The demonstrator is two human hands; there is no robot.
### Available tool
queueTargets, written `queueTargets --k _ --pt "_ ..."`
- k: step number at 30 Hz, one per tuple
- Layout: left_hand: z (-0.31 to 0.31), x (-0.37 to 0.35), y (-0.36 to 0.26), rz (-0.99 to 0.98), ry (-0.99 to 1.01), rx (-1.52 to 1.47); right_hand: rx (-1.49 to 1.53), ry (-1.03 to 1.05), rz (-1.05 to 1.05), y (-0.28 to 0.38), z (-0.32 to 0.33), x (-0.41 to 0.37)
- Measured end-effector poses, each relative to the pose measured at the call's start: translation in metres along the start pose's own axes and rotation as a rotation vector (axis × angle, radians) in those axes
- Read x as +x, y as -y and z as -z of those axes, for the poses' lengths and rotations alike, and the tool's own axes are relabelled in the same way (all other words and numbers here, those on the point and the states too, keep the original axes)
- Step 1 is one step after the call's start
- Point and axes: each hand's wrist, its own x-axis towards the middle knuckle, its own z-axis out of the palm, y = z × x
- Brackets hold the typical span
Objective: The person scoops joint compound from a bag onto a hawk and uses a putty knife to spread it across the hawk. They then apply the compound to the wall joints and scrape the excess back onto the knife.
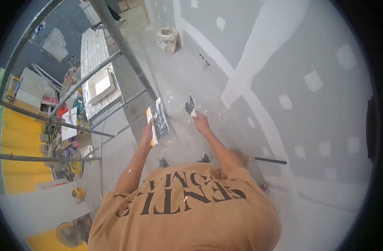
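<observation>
My left hand (pixel 148 133) grips a wide flat blade (pixel 159 118) smeared with white and dark filler, held out in front of my tan printed shirt (pixel 187 209). My right hand (pixel 201 124) holds a small putty knife (pixel 190 105) by its handle, blade pointing away from me. The two tools are a little apart, the knife to the right of the wide blade. Both are over the dusty grey floor (pixel 179 71), close to the drywall (pixel 308 104). My shoes (pixel 205 157) show below my hands.
The grey drywall on the right carries white filler strips (pixel 266 46) and square patches. Metal scaffold tubes (pixel 120 46) rise on the left, beside a cluttered area with cables and boxes. A white bag (pixel 167 38) stands far ahead. A black-handled tool (pixel 267 160) lies by the wall.
</observation>
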Motion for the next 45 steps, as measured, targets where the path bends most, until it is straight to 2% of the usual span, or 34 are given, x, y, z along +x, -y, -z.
queueTargets --k 3,6,8,9,11,12,13,15,16,17,19,21,23,30,32,33,35,39,41,42,44,45 --pt "-0.001 -0.006 -0.001 0.0 -0.047 0.016 -0.001 0.053 -0.001 0.019 0.015 0.003" --pt "0.001 0.001 0.006 0.018 -0.069 -0.026 0.144 0.119 -0.109 0.046 0.028 -0.01" --pt "-0.01 -0.007 0.001 -0.013 -0.059 -0.035 -0.101 -0.032 0.281 0.057 0.031 -0.018" --pt "-0.01 -0.009 -0.004 -0.016 -0.059 -0.034 -0.099 -0.033 0.283 0.063 0.033 -0.022" --pt "-0.007 -0.008 -0.012 -0.247 -0.191 0.328 -0.451 0.074 0.174 0.086 0.045 -0.028" --pt "-0.002 0.003 -0.009 -0.476 -0.151 0.24 -0.45 0.071 0.173 0.087 0.045 -0.026" --pt "-0.01 -0.008 -0.026 -0.477 -0.15 0.242 -0.478 0.064 0.192 0.086 0.045 -0.024" --pt "-0.038 -0.051 -0.075 -0.731 -0.157 0.969 -0.506 0.062 0.21 0.083 0.043 -0.023" --pt "-0.048 -0.053 -0.081 -0.691 -0.231 1.386 -0.518 0.058 0.244 0.08 0.041 -0.021" --pt "-0.052 -0.049 -0.076 -0.689 -0.233 1.386 -0.529 0.053 0.28 0.082 0.041 -0.019" --pt "-0.062 -0.033 -0.058 -0.921 -0.005 1.589 -0.555 0.088 0.263 0.097 0.045 -0.015" --pt "-0.076 -0.013 -0.025 -0.879 0.035 1.565 -0.584 0.116 0.245 0.113 0.048 -0.011" --pt "-0.083 0.012 0.01 -1.105 0.015 1.601 -0.559 0.099 0.207 0.12 0.046 -0.014" --pt "-0.08 0.074 0.04 -1.049 0.093 1.577 -0.564 0.097 0.153 0.077 0.046 -0.032" --pt "-0.078 0.079 0.028 -0.628 0.042 1.707 -0.575 0.04 0.17 0.073 0.049 -0.036" --pt "-0.076 0.079 0.023 -0.637 0.042 1.708 -0.577 0.031 0.172 0.071 0.053 -0.034" --pt "-0.071 0.052 0.008 -0.569 0.019 1.513 -0.54 -0.004 0.068 0.063 0.061 -0.035" --pt "-0.032 0.068 0.014 -0.505 -0.037 1.327 -0.325 0.006 0.154 0.04 0.081 -0.029" --pt "0.003 0.111 0.04 -0.734 0.014 0.885 0.269 0.224 -0.299 0.05 0.097 -0.02" --pt "0.002 0.109 0.038 -0.74 0.01 0.88 0.264 0.226 -0.293 0.051 0.1 -0.01" --pt "-0.005 0.09 0.027 -0.535 0.037 0.556 0.293 0.172 -0.157 0.055 0.104 0.008" --pt "-0.009 0.079 0.019 -0.535 0.035 0.555 0.292 0.175 -0.156 0.061 0.107 0.016"
